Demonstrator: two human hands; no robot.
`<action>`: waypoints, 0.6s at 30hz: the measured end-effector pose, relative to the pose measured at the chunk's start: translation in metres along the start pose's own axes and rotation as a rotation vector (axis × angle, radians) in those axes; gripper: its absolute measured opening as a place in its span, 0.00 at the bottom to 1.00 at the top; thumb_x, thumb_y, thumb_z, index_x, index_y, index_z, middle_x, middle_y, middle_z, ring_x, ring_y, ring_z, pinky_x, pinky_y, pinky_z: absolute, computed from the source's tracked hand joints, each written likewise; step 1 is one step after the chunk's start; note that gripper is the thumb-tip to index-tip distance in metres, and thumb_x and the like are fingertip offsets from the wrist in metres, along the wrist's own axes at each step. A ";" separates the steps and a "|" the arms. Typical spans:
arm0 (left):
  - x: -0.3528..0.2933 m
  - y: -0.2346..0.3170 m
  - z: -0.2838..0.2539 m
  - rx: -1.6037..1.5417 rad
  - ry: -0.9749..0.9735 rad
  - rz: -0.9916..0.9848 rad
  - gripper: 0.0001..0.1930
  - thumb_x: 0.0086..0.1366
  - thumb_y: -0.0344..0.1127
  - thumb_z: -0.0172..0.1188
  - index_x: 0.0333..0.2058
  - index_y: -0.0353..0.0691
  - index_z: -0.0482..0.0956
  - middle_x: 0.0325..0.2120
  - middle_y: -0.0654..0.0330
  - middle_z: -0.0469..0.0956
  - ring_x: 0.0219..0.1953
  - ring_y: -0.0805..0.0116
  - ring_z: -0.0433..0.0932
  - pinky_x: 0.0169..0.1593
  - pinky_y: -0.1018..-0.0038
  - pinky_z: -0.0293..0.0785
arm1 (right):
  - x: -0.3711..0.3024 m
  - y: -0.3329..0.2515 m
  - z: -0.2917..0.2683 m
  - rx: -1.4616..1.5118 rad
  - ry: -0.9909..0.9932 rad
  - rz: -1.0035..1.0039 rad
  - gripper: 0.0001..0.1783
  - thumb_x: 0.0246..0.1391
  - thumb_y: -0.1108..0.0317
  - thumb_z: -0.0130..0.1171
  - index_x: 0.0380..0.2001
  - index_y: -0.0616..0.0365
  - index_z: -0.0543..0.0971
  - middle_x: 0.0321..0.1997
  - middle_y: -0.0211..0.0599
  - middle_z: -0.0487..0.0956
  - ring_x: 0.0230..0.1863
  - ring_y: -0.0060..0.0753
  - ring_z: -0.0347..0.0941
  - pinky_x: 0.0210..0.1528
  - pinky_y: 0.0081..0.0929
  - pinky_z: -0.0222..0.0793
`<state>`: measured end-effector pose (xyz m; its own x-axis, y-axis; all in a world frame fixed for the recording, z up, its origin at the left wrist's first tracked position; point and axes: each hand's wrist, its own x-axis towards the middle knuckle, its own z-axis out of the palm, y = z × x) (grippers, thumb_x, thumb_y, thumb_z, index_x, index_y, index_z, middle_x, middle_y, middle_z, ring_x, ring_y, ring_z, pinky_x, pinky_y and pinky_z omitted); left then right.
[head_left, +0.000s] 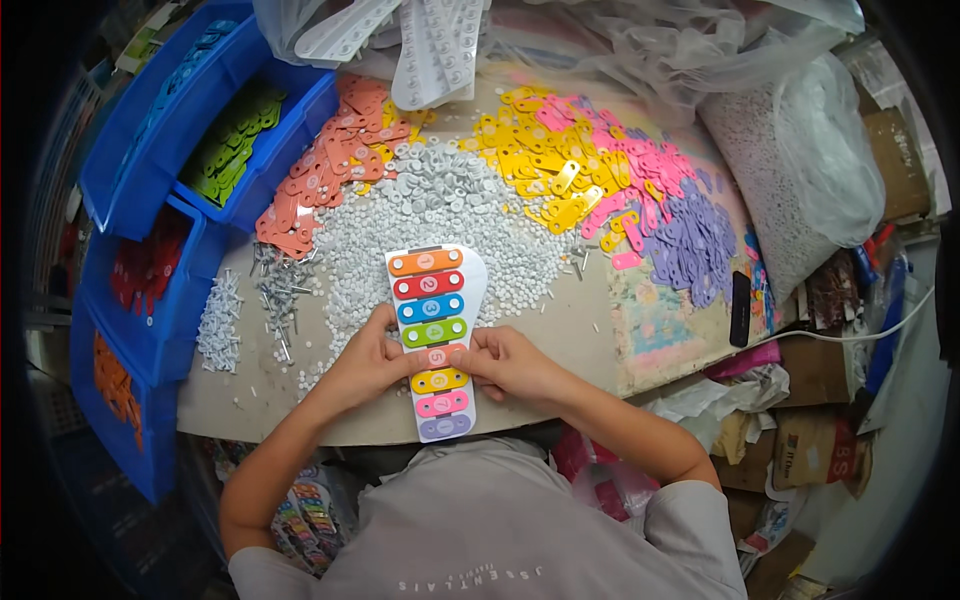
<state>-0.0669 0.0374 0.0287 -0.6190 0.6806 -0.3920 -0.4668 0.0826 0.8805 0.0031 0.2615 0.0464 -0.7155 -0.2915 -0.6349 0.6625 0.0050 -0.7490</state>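
Evidently both grips are closed on one thing: the left grip (378, 362) and the right grip (512, 364) pinch the sides of a white toy xylophone board (472, 275), thumbs over the ends of its coral bar and partly hiding them. The board stands lengthwise near the middle of the counter's near edge (280, 412), its lower end at that edge, close to the grey shirt (530, 510). White round caps show on its orange, red, blue and green bars; the yellow and pink ones show dark holes.

Right beyond the board's far end, small white beads (370, 265) spread out, with a heap of greyish-white caps (440, 180) behind, crowding the space there. Left of the beads lie metal pins (275, 290) and, nearer the counter's left edge, white pegs (220, 322). Blue bins (205, 255) line that edge, holding green, red and orange bars. Loose coral bars (330, 165) sit beside them.

Toward the far right corner, yellow bars (520, 130), pink bars (660, 160) and purple bars (690, 245) overlap. A black oblong object (740, 308) and a bulging clear bag (775, 165) occupy the right edge; white paddle-shaped boards (435, 65) and crumpled plastic (660, 50) cover part of the far edge.
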 end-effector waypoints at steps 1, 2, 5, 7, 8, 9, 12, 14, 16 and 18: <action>0.000 0.001 0.000 0.002 -0.001 0.001 0.27 0.66 0.33 0.67 0.56 0.32 0.62 0.42 0.49 0.83 0.38 0.69 0.86 0.36 0.79 0.80 | -0.001 0.000 0.001 0.001 0.000 -0.002 0.17 0.67 0.55 0.58 0.34 0.60 0.75 0.19 0.21 0.70 0.15 0.11 0.61 0.17 0.15 0.53; 0.000 0.002 -0.001 0.034 -0.003 -0.003 0.27 0.66 0.33 0.67 0.56 0.32 0.62 0.42 0.49 0.82 0.38 0.69 0.86 0.36 0.79 0.80 | -0.001 0.000 0.002 0.002 0.016 0.000 0.17 0.67 0.55 0.58 0.35 0.60 0.75 0.19 0.21 0.70 0.15 0.11 0.61 0.17 0.15 0.53; 0.000 0.001 0.001 0.064 0.007 0.001 0.26 0.66 0.32 0.66 0.56 0.32 0.62 0.41 0.50 0.83 0.37 0.70 0.86 0.35 0.80 0.79 | -0.002 0.001 0.004 0.004 0.036 -0.003 0.17 0.68 0.55 0.58 0.35 0.60 0.75 0.19 0.21 0.70 0.15 0.11 0.60 0.17 0.15 0.53; -0.002 0.004 0.004 0.062 0.020 0.011 0.26 0.66 0.32 0.66 0.56 0.32 0.63 0.39 0.50 0.84 0.37 0.70 0.86 0.34 0.81 0.78 | -0.002 0.000 0.002 0.003 0.042 -0.008 0.17 0.68 0.55 0.58 0.35 0.60 0.75 0.19 0.21 0.70 0.15 0.12 0.60 0.17 0.15 0.52; -0.006 0.010 0.007 0.101 0.048 -0.039 0.27 0.66 0.32 0.66 0.57 0.32 0.62 0.33 0.55 0.83 0.34 0.74 0.84 0.32 0.82 0.75 | -0.003 -0.002 -0.002 -0.009 0.004 0.010 0.17 0.68 0.55 0.57 0.35 0.60 0.76 0.19 0.22 0.71 0.16 0.12 0.62 0.18 0.16 0.54; -0.008 0.014 0.008 0.139 0.075 -0.089 0.28 0.65 0.32 0.67 0.58 0.32 0.62 0.28 0.60 0.82 0.30 0.78 0.82 0.30 0.82 0.72 | -0.004 -0.003 -0.006 -0.022 -0.033 0.029 0.18 0.68 0.55 0.57 0.35 0.61 0.77 0.20 0.23 0.72 0.17 0.12 0.63 0.18 0.16 0.56; -0.021 -0.006 0.006 0.385 0.256 0.056 0.31 0.65 0.31 0.67 0.61 0.32 0.61 0.18 0.68 0.74 0.22 0.83 0.72 0.27 0.81 0.66 | -0.007 -0.002 -0.021 -0.224 0.113 -0.082 0.17 0.66 0.57 0.59 0.35 0.62 0.79 0.20 0.27 0.74 0.19 0.18 0.68 0.22 0.20 0.63; -0.041 -0.019 0.007 0.322 0.387 0.148 0.29 0.65 0.30 0.66 0.62 0.33 0.63 0.15 0.71 0.66 0.20 0.83 0.62 0.26 0.80 0.61 | -0.014 -0.008 -0.043 -0.653 0.550 -0.444 0.14 0.64 0.60 0.60 0.35 0.63 0.79 0.21 0.34 0.76 0.22 0.24 0.72 0.26 0.28 0.68; -0.061 -0.031 -0.001 0.448 0.635 0.281 0.22 0.67 0.25 0.61 0.58 0.36 0.68 0.20 0.73 0.69 0.23 0.87 0.64 0.28 0.86 0.57 | -0.017 -0.021 -0.074 -0.827 0.980 -0.569 0.12 0.63 0.64 0.59 0.34 0.64 0.79 0.23 0.41 0.77 0.24 0.29 0.73 0.29 0.33 0.68; -0.071 -0.048 -0.004 0.383 0.741 0.284 0.15 0.68 0.26 0.59 0.52 0.36 0.73 0.19 0.75 0.66 0.22 0.88 0.60 0.26 0.85 0.53 | -0.009 -0.034 -0.114 -0.850 1.245 -0.649 0.09 0.64 0.66 0.57 0.39 0.62 0.79 0.30 0.44 0.80 0.29 0.33 0.76 0.33 0.33 0.70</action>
<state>-0.0031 -0.0180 0.0131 -0.9921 0.0760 -0.1001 -0.0718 0.3107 0.9478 -0.0382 0.3731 0.0564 -0.8139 0.4469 0.3713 0.1944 0.8116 -0.5509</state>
